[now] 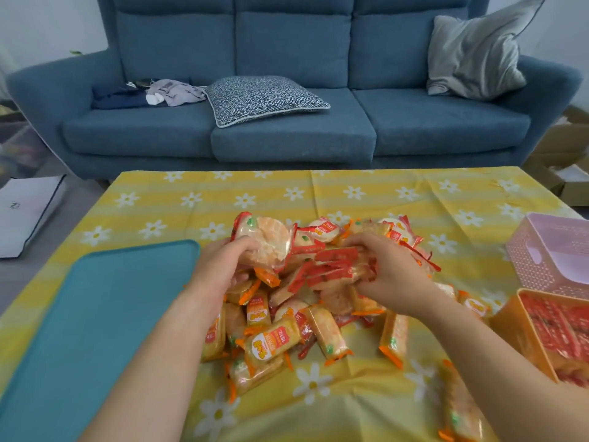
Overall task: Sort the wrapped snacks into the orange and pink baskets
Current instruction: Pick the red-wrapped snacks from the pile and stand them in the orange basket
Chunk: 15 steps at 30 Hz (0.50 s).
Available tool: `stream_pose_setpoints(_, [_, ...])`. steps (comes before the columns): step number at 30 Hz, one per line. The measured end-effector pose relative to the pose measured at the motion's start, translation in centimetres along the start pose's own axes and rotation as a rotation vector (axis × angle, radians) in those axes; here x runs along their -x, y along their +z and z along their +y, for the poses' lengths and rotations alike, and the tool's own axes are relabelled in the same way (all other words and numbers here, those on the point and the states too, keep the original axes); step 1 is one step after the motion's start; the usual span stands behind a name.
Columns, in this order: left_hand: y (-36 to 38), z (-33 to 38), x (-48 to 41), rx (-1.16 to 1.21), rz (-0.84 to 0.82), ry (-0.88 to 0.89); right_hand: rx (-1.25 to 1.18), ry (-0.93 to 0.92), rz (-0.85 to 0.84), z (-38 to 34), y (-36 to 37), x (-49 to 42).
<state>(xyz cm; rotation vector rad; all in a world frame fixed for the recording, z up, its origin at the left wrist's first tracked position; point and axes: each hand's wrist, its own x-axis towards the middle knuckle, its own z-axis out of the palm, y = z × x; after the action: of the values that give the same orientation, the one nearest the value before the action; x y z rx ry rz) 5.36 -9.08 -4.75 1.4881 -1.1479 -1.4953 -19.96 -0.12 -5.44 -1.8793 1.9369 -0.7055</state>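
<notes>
- The left hand (223,266) has its grip curled round one red-edged packet (264,244), lifted at the far left of the pile (287,330).
- The right hand's (392,275) grip is clamped on a bundle of red-edged packets (334,266), gathered over the top of the pile.
- The packets look light. The film is slick and crinkly, and the rice crackers inside look brittle — I'd say a hard squeeze would snap them.
- It seems safest to hold them across the flat body. The crimped ends look likely to slide out of the fingers, and a fat bundle may shed a packet.
- The pile, mostly orange-edged packets (271,342) nearer the person, sits mid-worktop (350,193) on a yellow daisy cloth.
- Right of the pile stands the orange basket (510,327), with red wrappers already in it. The pink basket (548,260) is just beyond it — I cannot tell what it holds.
- Left of the pile lies a teal tray (95,330).
</notes>
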Motion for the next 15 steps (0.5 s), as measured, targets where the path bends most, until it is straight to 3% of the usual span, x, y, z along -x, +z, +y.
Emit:
stream_pose_setpoints(5, [4.1,0.1,2.9,0.291,-0.287,-0.01,-0.791,0.243,0.183,-1.1,0.1,3.0])
stream_pose_setpoints(8, [6.9,-0.2,4.6,0.357,-0.362,-0.001,-1.106,0.401,0.192,-1.2,0.0,3.8])
stream_pose_setpoints(12, [10.8,-1.4,6.8,0.14,-0.323,0.097,-1.227,0.528,0.217,-1.0,-1.4,5.5])
stream_pose_setpoints(15, [13.8,-2.2,9.3,0.075,-0.384,0.178,-1.141,0.524,0.271,-0.3,-3.1,8.3])
